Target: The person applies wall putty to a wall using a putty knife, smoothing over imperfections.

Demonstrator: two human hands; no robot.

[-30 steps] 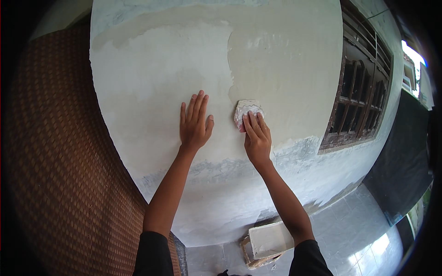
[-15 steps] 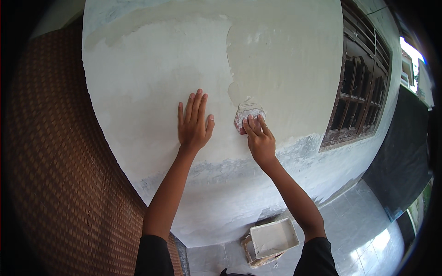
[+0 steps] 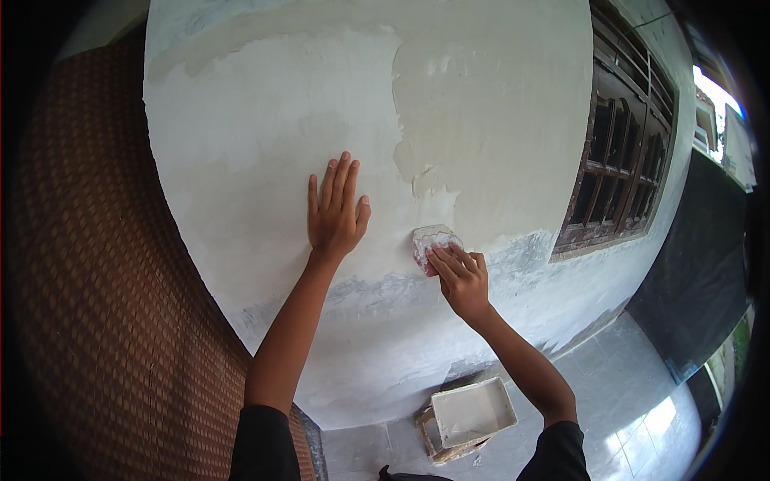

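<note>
My left hand rests flat against the pale plastered wall, fingers stretched upward. To its right and a little lower, my right hand grips a reddish putty scraper smeared with white filler, its upper edge touching the wall. Fingers lie over the scraper's face, and the thumb side is partly hidden. Above the scraper, a darker, damp-looking coat of putty ends in a ragged edge. A bluish-white rough band runs across the wall below my hands.
A whitish rectangular tub stands on the grey tiled floor at the wall's foot. To the right is a brown wooden window with panes. Brown woven matting hangs on the left, and a dark sheet at far right.
My right hand has drawn the scraper down the wall, leaving a smoothed strip with a small ridge of putty above. My left hand stays flat in nearly the same spot.
</note>
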